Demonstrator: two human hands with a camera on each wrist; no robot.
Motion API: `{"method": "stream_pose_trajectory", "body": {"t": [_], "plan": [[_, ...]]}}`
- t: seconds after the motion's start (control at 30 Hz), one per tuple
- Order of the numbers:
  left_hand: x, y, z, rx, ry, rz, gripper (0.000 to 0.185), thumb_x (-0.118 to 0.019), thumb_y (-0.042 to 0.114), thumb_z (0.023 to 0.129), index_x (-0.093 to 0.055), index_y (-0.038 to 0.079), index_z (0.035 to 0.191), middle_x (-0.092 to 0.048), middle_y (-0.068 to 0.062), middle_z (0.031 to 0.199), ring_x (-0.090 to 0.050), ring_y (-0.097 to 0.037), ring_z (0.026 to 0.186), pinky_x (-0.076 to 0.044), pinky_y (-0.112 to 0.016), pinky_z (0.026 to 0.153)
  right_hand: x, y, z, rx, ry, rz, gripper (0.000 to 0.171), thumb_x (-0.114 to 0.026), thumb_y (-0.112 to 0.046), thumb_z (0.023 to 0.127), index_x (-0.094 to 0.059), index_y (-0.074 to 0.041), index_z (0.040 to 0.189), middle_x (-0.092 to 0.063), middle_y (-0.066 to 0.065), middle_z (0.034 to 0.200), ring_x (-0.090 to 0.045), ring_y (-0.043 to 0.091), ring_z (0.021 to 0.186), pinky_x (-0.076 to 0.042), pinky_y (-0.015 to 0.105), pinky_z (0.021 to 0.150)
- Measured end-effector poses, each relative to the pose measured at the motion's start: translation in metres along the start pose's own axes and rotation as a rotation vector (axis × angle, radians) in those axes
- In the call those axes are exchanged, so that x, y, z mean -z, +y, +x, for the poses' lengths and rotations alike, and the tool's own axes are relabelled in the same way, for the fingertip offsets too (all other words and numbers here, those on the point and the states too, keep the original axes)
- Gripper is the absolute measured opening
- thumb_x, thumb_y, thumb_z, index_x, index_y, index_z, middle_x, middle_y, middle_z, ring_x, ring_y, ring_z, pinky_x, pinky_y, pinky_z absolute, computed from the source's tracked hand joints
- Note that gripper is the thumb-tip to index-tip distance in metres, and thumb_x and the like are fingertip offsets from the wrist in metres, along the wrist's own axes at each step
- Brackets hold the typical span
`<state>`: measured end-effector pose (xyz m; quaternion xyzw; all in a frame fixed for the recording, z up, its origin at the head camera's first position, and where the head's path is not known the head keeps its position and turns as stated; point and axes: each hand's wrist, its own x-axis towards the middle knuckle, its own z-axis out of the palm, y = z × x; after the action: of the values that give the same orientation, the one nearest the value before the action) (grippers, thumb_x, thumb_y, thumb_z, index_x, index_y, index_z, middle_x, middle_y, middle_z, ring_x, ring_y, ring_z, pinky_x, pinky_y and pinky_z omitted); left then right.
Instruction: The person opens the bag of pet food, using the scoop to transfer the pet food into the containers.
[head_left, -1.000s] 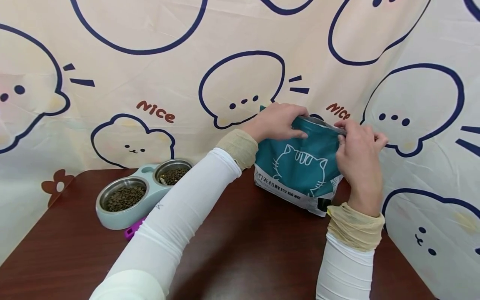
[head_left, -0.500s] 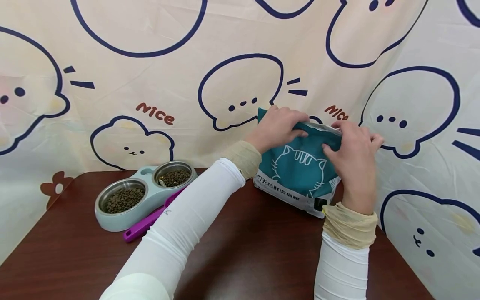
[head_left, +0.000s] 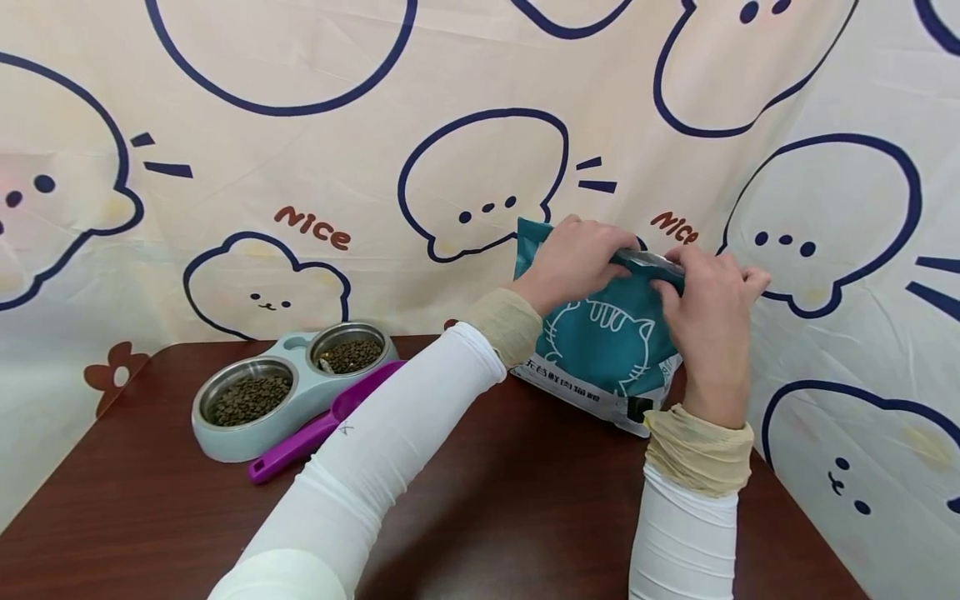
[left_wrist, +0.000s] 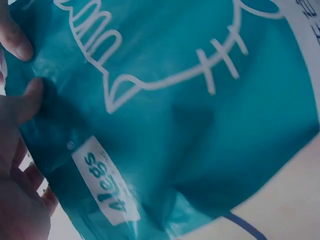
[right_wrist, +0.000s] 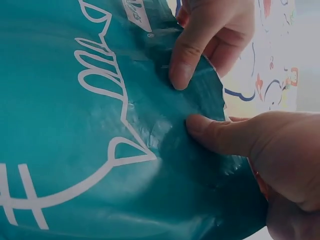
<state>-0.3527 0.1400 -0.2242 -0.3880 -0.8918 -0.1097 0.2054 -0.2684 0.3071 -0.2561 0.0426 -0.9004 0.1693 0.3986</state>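
Note:
A teal cat food bag (head_left: 611,333) with a white cat outline stands upright at the back right of the table. My left hand (head_left: 577,260) pinches its top edge left of the middle, thumb on the front and fingers behind. Farther right along the same edge, my right hand (head_left: 712,308) pinches the bag too, its thumb pressing the front. In the right wrist view both thumbs lie close together on the teal film (right_wrist: 165,125). The left wrist view shows the bag's front (left_wrist: 165,130) with a "4Legs" label. What lies inside the bag is hidden.
A pale blue double feeder (head_left: 300,392) with two steel bowls of brown kibble stands at the left. Against its front side lies a purple scoop (head_left: 322,429), partly covered by my left sleeve. A printed cloth (head_left: 360,283) hangs behind the brown table (head_left: 480,500).
My left hand has slid right along the bag's top edge, nearer the right hand. The bag's mouth looks narrower. More of the purple scoop shows as the left arm shifted right.

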Motion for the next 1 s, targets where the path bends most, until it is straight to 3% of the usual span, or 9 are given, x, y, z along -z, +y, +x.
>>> {"method": "stream_pose_trajectory", "body": {"t": [0.3,0.53,0.7,0.87,1.0], "plan": [[-0.001,0.002,0.003,0.024,0.016,-0.095,0.024,-0.069,0.036,0.107,-0.077,0.028,0.128,-0.081,0.007,0.127,-0.076,-0.010,0.110,-0.057,-0.027,0.098,0.003,0.001,-0.003,0.045,0.004,-0.031,0.032,-0.081,-0.008,0.096,-0.071,0.010,0.121,-0.072,0.036,0.107,-0.056,0.051,0.103,-0.018,0.063,0.092],[0.004,0.000,0.004,-0.011,-0.081,-0.181,0.033,-0.070,0.040,0.106,-0.076,0.026,0.135,-0.080,0.008,0.129,-0.074,-0.006,0.112,-0.056,-0.025,0.105,0.007,0.004,-0.004,0.068,-0.003,-0.012,0.034,-0.082,-0.010,0.096,-0.071,0.010,0.121,-0.072,0.037,0.103,-0.052,0.049,0.096,-0.016,0.064,0.093],[0.005,0.005,0.008,-0.040,-0.106,-0.228,0.029,-0.066,0.034,0.109,-0.076,0.025,0.135,-0.080,0.005,0.129,-0.075,-0.008,0.110,-0.058,-0.025,0.103,0.006,0.001,-0.003,0.032,-0.007,-0.020,0.035,-0.076,-0.014,0.102,-0.070,0.008,0.128,-0.072,0.037,0.112,-0.055,0.051,0.101,-0.019,0.066,0.097],[0.005,0.005,0.014,-0.012,-0.112,-0.243,0.029,-0.065,0.031,0.110,-0.075,0.024,0.136,-0.079,0.005,0.132,-0.073,-0.009,0.114,-0.056,-0.026,0.108,0.001,-0.008,-0.001,-0.022,-0.039,-0.011,0.034,-0.063,-0.019,0.111,-0.068,0.005,0.133,-0.071,0.034,0.126,-0.061,0.051,0.116,-0.024,0.067,0.102],[0.004,0.003,0.017,-0.002,-0.113,-0.266,0.028,-0.067,0.032,0.109,-0.077,0.024,0.134,-0.079,0.005,0.131,-0.073,-0.009,0.113,-0.055,-0.026,0.109,-0.004,-0.009,0.001,-0.035,-0.020,0.034,0.031,-0.061,-0.018,0.111,-0.070,0.004,0.131,-0.072,0.032,0.128,-0.062,0.049,0.119,-0.023,0.066,0.103]]}}
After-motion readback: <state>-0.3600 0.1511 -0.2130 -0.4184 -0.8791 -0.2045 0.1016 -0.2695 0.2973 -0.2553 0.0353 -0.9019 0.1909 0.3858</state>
